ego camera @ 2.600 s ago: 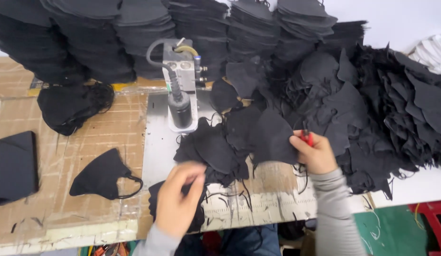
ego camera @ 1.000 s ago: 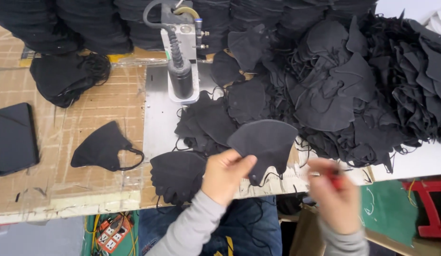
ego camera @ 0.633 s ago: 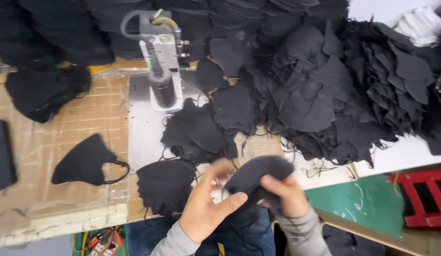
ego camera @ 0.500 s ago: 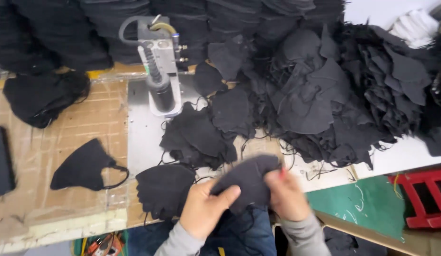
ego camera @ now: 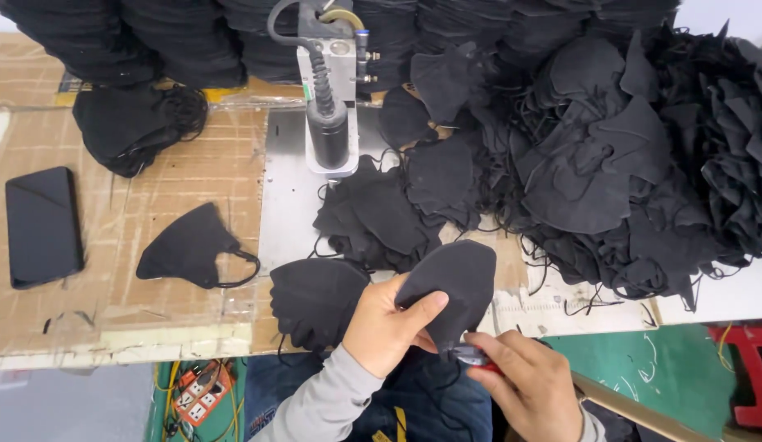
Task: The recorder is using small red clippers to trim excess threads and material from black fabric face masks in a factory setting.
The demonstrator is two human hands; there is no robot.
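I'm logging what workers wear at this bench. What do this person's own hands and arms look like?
Both hands are bare, with no gloves. The left hand comes out of a long light grey sleeve with a plain cuff at the wrist. The right hand shows only a sliver of grey cuff at the frame's bottom edge. No rings or watch are visible.

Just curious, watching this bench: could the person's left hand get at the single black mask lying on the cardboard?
Probably yes. The single mask lies flat and alone on the cardboard, nothing covering it. But the left hand is holding another mask now.
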